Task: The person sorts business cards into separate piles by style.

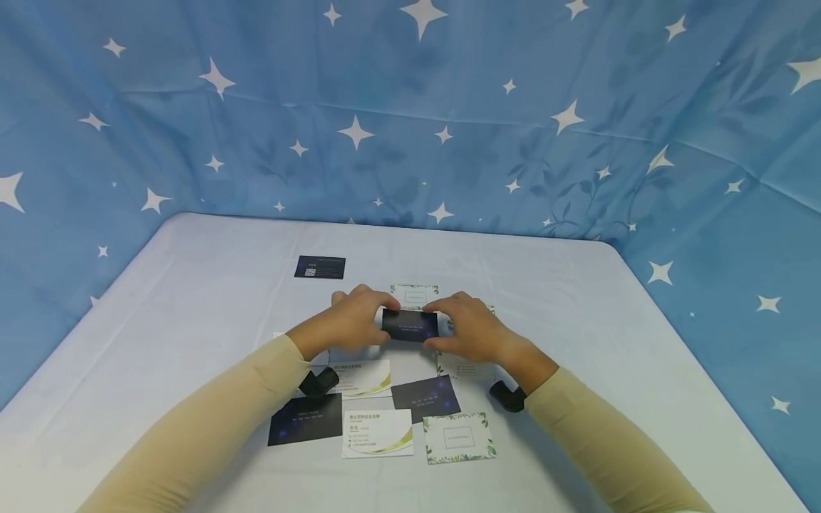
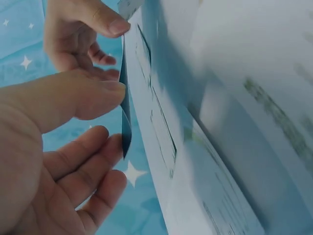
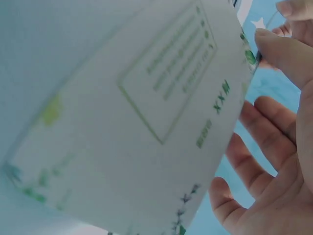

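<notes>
A dark business card (image 1: 410, 326) with small pale print is held between my two hands over the middle of the table. My left hand (image 1: 351, 318) pinches its left end between thumb and fingers. At the opposite end, my right hand (image 1: 474, 329) grips it the same way. The left wrist view shows the card (image 2: 126, 134) nearly edge-on and slightly bent, with both thumbs on its near side. A white leaf-bordered card (image 3: 161, 98) fills much of the right wrist view, beside the right hand (image 3: 281, 147). My hands partly cover some cards beneath them.
Near the front lie a dark card (image 1: 306, 419), a white card with gold curves (image 1: 377, 433), a tilted dark card (image 1: 426, 399) and a leaf-bordered card (image 1: 459, 437). Farther back are another dark card (image 1: 320, 267) and a leaf-bordered card (image 1: 414, 296). A starry blue curtain (image 1: 410, 92) hangs behind the table.
</notes>
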Demonstrator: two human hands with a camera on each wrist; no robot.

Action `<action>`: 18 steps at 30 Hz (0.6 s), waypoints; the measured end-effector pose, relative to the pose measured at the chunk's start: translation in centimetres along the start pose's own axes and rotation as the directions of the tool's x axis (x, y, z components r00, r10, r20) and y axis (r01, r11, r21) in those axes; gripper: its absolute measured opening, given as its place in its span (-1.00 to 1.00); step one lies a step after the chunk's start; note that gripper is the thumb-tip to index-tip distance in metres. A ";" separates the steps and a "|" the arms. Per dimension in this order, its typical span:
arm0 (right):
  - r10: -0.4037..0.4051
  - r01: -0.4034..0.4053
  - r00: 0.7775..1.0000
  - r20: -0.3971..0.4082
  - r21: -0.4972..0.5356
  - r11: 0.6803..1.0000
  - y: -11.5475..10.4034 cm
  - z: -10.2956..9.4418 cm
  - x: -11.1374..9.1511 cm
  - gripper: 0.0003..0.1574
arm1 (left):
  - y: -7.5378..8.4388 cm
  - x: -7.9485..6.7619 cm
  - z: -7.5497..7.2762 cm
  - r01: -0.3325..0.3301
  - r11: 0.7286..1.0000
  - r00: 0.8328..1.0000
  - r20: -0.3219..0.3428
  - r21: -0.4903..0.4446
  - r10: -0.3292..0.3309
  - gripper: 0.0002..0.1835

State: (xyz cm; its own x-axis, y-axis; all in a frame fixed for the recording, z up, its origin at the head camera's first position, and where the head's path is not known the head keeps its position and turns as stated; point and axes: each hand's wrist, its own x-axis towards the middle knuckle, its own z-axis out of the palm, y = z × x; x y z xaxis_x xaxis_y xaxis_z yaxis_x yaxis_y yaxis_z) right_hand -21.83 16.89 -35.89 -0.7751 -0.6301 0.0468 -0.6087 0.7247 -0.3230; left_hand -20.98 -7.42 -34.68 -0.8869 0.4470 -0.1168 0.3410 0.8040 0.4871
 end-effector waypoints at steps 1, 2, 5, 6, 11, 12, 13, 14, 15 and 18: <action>-0.005 0.005 1.000 -0.003 0.005 1.000 0.0 0.0 0.1 -0.28 | -0.2 -0.2 -0.1 0.001 1.000 1.000 -0.004 -0.006 -0.001 -0.44; -0.012 0.012 1.000 -0.006 0.008 1.000 0.1 0.1 0.2 -0.30 | -0.4 -0.4 -0.3 0.001 1.000 1.000 -0.008 -0.013 -0.001 -0.44; -0.036 0.037 0.999 -0.019 0.017 0.999 0.1 0.2 0.6 -0.32 | -1.1 -0.9 -0.7 -0.007 0.999 1.000 -0.016 -0.046 0.006 -0.43; -0.044 0.044 0.999 -0.024 0.020 0.999 0.1 0.2 0.7 -0.33 | -1.4 -0.9 -0.8 -0.008 0.998 1.000 -0.018 -0.060 0.007 -0.43; -0.023 0.027 0.999 -0.040 0.093 0.995 -0.3 0.3 1.9 -0.34 | -3.3 -1.2 -1.5 -0.021 0.987 0.999 -0.029 -0.162 0.017 -0.41; -0.012 0.016 0.999 -0.040 0.116 0.993 -0.3 0.4 2.3 -0.34 | -3.8 -1.2 -1.7 -0.021 0.983 0.999 -0.033 -0.183 0.015 -0.40; -0.004 0.009 0.999 -0.040 0.134 0.991 -0.5 0.4 2.7 -0.33 | -4.3 -1.2 -1.9 -0.024 0.979 0.999 -0.037 -0.204 0.017 -0.40; 0.003 0.003 0.999 -0.040 0.151 0.989 -0.6 0.4 3.1 -0.33 | -4.7 -1.2 -2.1 -0.024 0.974 0.999 -0.041 -0.223 0.015 -0.39; 0.008 -0.001 0.999 -0.041 0.163 0.987 -0.7 0.4 3.5 -0.33 | -5.2 -1.2 -2.3 -0.027 0.972 0.999 -0.045 -0.235 0.016 -0.39; 0.011 -0.003 0.999 -0.043 0.177 0.984 -1.2 0.4 5.1 -0.33 | -6.6 -1.2 -3.1 -0.019 0.969 0.998 -0.061 -0.245 0.004 -0.40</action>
State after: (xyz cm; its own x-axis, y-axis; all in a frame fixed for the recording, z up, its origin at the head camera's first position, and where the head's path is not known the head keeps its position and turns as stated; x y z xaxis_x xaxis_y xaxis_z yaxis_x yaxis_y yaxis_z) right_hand -25.04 12.69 -35.69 -0.7881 -0.6098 0.0839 -0.5668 0.6658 -0.4852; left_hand -23.14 -14.48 -35.13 -0.9027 0.4257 -0.0623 0.2709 0.6749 0.6864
